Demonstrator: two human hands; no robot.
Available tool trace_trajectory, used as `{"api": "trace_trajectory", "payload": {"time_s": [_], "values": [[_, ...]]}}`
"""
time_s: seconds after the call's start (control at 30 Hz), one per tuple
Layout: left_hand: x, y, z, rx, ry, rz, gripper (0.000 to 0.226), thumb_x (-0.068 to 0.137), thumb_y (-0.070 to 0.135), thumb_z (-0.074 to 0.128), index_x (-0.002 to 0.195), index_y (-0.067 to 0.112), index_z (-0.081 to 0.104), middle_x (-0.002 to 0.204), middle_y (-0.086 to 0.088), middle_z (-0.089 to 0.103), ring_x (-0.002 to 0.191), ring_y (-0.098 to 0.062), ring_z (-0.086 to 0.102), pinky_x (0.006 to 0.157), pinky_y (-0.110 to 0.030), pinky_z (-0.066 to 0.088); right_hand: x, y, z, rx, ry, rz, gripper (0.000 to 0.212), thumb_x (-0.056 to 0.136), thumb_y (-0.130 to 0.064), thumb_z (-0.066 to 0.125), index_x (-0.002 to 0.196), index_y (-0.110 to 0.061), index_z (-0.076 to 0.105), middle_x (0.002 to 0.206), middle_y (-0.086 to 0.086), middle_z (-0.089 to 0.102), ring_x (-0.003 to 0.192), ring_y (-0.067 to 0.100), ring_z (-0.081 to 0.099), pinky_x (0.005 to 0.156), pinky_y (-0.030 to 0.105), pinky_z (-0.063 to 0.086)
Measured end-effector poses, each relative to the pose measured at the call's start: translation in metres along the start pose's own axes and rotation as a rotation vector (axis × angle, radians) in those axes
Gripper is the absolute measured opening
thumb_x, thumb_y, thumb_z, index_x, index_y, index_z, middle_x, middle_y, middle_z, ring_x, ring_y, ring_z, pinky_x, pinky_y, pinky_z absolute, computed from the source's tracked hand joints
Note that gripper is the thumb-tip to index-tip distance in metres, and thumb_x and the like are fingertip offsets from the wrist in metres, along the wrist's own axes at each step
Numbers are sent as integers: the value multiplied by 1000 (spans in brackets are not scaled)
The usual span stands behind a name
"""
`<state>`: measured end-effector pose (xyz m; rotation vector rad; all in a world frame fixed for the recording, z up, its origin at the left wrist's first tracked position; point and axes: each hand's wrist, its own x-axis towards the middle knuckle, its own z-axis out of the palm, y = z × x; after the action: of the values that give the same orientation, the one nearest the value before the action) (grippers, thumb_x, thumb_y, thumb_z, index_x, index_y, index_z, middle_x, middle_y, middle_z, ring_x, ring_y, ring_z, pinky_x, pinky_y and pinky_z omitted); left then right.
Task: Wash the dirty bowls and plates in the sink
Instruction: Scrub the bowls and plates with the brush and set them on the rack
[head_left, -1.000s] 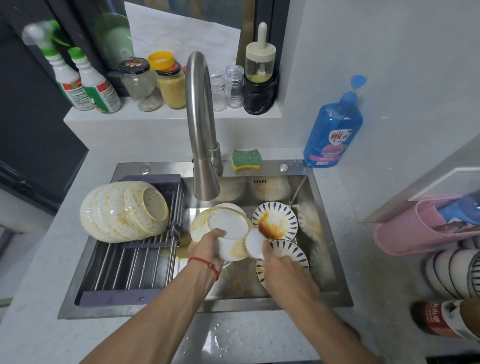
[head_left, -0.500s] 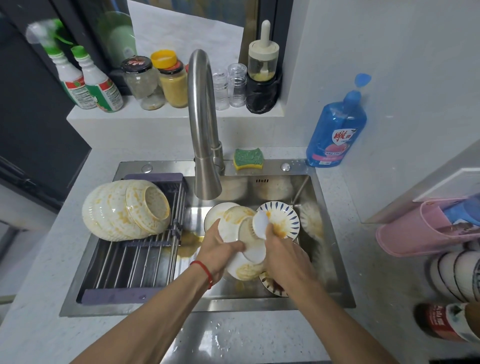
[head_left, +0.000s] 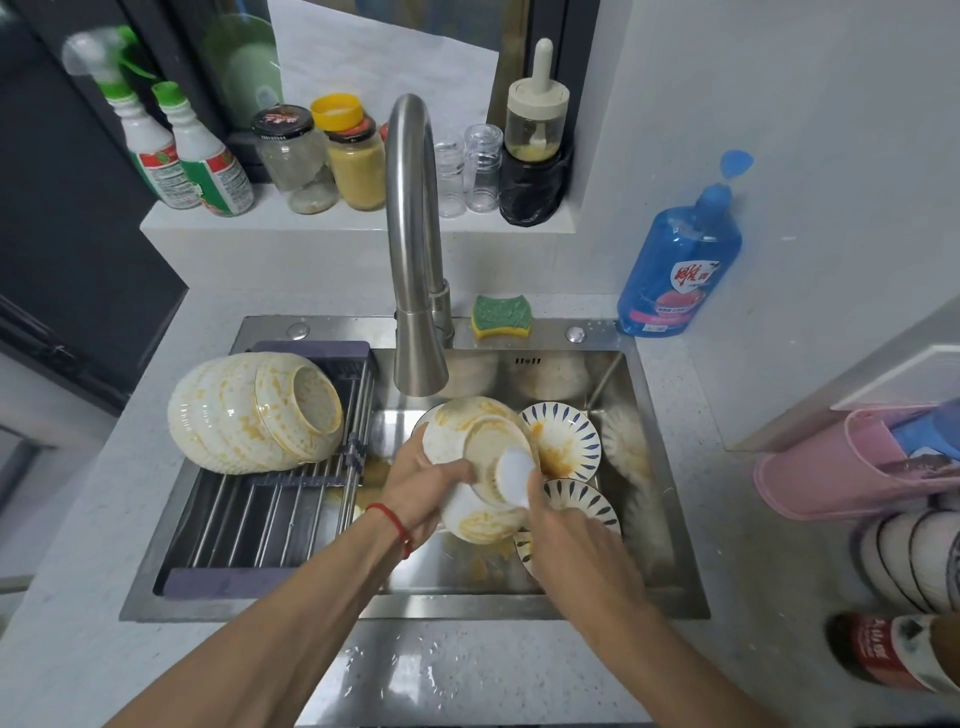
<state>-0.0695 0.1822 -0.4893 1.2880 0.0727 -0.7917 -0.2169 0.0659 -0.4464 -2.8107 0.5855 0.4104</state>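
A stack of glazed, yellow-smeared bowls (head_left: 254, 413) lies on its side on the steel-rod rack (head_left: 260, 512), left of the sink (head_left: 670, 587). Under the brushed-steel faucet (head_left: 415, 291), a bowl (head_left: 480, 467) is gripped at its rim by the left hand (head_left: 423, 486), fingers curled. A small white pad (head_left: 514, 477), seemingly a scrubber, is pinched against the bowl's inside by the right hand (head_left: 566, 540). Scrubbing is judged to be in hand; no water is seen running, so rinsing is likely needed next. To the right, 2 blue-patterned plates (head_left: 563, 444) with orange stains wait in the basin.
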Motion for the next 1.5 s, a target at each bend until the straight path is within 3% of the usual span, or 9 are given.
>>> {"api": "trace_trajectory", "payload": {"time_s": [0.37, 0.5, 0.63, 0.8, 0.97, 1.1, 1.23, 1.4, 1.5], "values": [[-1, 4, 6, 27, 42, -7, 79, 52, -11, 70, 128, 8, 63, 117, -16, 75, 110, -35, 71, 83, -48, 61, 13, 6, -7, -27, 59, 63, 73, 100, -11, 40, 163, -17, 3, 105, 8, 68, 90, 29, 66, 64, 39, 40], [-1, 9, 2, 37, 57, 5, 76, 49, -10, 69, 124, 5, 65, 115, -18, 75, 105, -34, 73, 83, -47, 62, -6, -6, -5, -15, -22, -72, 75, 100, -11, 40, 163, -19, 0, 107, 11, 66, 90, 33, 66, 66, 40, 37], [-2, 11, 6, 66, 47, -12, 73, 52, -10, 69, 124, 3, 64, 114, -17, 76, 104, -34, 73, 82, -49, 62, 16, 12, -5, 16, 24, 70, 73, 99, -11, 37, 163, -18, 3, 110, 12, 67, 96, 33, 66, 68, 39, 38], [1, 15, 3, 104, 55, -6, 72, 52, -10, 70, 123, 4, 65, 114, -21, 75, 106, -39, 72, 88, -54, 61, -7, 1, -2, 22, -32, -72, 80, 98, -9, 41, 163, -21, -3, 106, 10, 65, 92, 33, 66, 69, 40, 39], [-2, 5, 11, 146, -4, -16, 75, 56, -11, 68, 129, 6, 62, 115, -19, 75, 105, -35, 72, 74, -42, 61, 25, 8, -10, 52, 50, 51, 78, 95, -2, 38, 163, -15, 2, 117, 14, 68, 97, 35, 67, 69, 40, 38], [0, 5, 7, 174, -46, -16, 77, 56, -13, 70, 130, 6, 62, 118, -21, 73, 105, -34, 72, 79, -44, 62, 7, 14, -3, 51, 28, -94, 81, 96, -3, 43, 162, -19, -1, 101, 10, 66, 75, 30, 57, 66, 40, 40], [1, 2, 15, 187, -61, -25, 74, 56, -12, 70, 128, 4, 62, 118, -22, 73, 104, -33, 72, 83, -46, 62, 28, 27, -1, 68, 79, 5, 77, 96, -4, 41, 161, -20, 3, 106, 11, 69, 90, 34, 67, 65, 40, 40], [6, 10, 11, 336, -43, -21, 76, 54, -6, 76, 127, 10, 59, 111, -13, 75, 102, -28, 73, 81, -43, 63, 15, 37, 1, 322, 76, -62, 44, 106, -30, 43, 150, -32, 41, 99, 8, 71, 88, 31, 67, 66, 37, 46], [9, 20, 13, 548, -112, 13, 69, 56, 1, 82, 121, 15, 62, 114, -11, 75, 106, -30, 72, 89, -48, 62, 37, 62, 2, 663, 79, 138, 70, 97, -47, 60, 159, -38, 29, 108, 3, 72, 90, 23, 66, 76, 38, 56]]}}
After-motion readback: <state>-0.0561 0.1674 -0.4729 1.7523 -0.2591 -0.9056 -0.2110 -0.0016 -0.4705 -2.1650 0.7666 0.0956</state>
